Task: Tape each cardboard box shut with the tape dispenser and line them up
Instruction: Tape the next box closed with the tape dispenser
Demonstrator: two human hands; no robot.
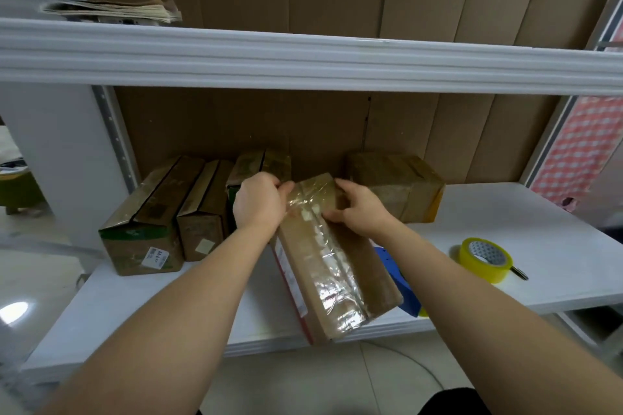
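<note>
The left hand [258,200] curls its fingers over the far end of the taped cardboard box [332,259] at eleven o'clock; the right hand [359,209] pinches and presses the clear tape at that end from two o'clock. The box lies skewed on the shelf board [539,212], its near end overhanging the front edge; a hard press could tip it off, and the loose, wrinkled tape may lift or crease. The blue tape dispenser [403,283] sits half hidden at the box's four o'clock, likely awkward to reach; a yellow tape roll [485,259] lies at three. Three sealed boxes [168,212] stand at ten o'clock, another box [397,185] at one; the gap between looks tight.
</note>
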